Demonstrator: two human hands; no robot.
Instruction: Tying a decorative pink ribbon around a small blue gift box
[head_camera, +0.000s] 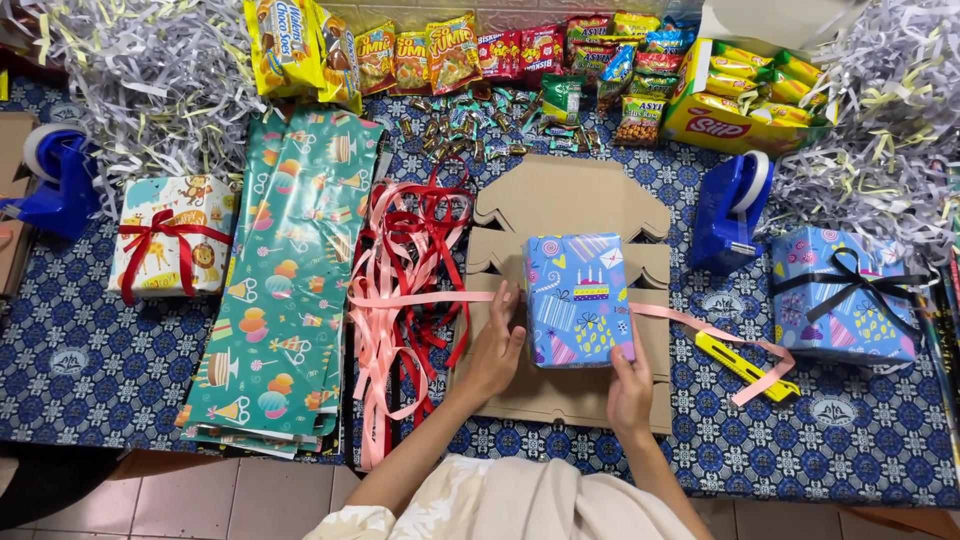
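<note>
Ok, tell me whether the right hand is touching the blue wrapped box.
Touching: the head view shows the right hand pressed against the blue wrapped box at its lower right corner.
</note>
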